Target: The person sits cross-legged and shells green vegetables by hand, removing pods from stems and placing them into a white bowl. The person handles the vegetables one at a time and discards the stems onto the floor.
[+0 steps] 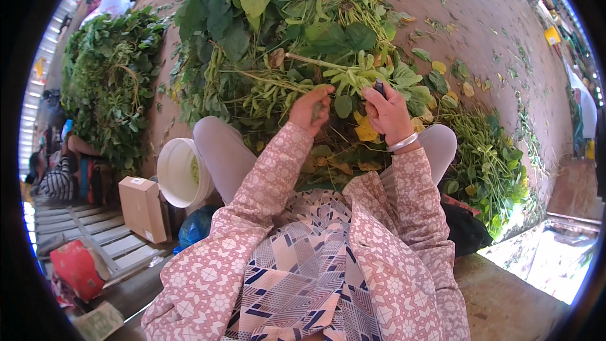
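My left hand (311,110) is curled at the near edge of a heap of green soybean plants (265,9). Its fingertips touch a pod-bearing soybean stem (277,90), though whether they grip it cannot be made out. My right hand (387,110), with a silver bangle (403,142) at the wrist, is closed on a dark-handled tool (380,87), perhaps a knife; its blade is not visible. A cluster of green pods (352,76) on a cut stem lies just beyond the right thumb. Yellow leaves (365,127) lie between the hands.
Left of my knee stands a white plastic bucket (177,170) with green contents, beside a cardboard box (142,208) and a blue plastic bag (195,227). Another plant heap (111,85) is at the left, near a seated person. More stripped-looking stalks (492,166) lie at the right.
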`<state>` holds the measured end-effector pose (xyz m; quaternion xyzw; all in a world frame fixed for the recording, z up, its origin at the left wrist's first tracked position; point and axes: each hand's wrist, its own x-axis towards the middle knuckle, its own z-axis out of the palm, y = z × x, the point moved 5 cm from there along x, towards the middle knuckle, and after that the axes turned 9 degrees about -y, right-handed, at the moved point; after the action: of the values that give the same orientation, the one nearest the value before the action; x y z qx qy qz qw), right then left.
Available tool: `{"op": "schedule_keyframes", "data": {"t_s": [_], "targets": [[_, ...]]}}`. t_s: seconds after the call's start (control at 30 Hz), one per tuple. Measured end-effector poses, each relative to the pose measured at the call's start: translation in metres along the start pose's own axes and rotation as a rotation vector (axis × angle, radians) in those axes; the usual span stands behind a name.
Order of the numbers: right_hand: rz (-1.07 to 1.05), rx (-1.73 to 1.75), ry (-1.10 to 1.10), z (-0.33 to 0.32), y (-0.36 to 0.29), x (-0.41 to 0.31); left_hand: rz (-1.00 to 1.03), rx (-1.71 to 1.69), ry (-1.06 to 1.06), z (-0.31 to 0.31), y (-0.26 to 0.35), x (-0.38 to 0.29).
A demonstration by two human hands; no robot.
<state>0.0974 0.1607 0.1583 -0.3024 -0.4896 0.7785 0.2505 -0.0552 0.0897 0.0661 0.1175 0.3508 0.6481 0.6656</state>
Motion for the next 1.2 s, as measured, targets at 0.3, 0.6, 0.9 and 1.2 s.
{"op": "schedule_keyframes", "data": {"t_s": [0.3,0.6,0.9,1.2], "targets": [[0.103,-0.036,-0.16,0.012,-0.026,-0.005,-0.153,0.365,-0.217,0.027,-0.004,0.026],[-0.206,-0.548,-0.143,0.032,-0.041,-0.014,-0.097,0.0,-0.339,0.054,0.002,0.016],[-0.504,-0.92,0.094,0.041,-0.035,-0.029,0.042,-0.021,-0.345,0.07,0.03,-0.007],[-0.042,-0.36,0.05,0.024,0.002,-0.02,-0.007,-0.183,-0.274,0.067,0.023,-0.023]]}}
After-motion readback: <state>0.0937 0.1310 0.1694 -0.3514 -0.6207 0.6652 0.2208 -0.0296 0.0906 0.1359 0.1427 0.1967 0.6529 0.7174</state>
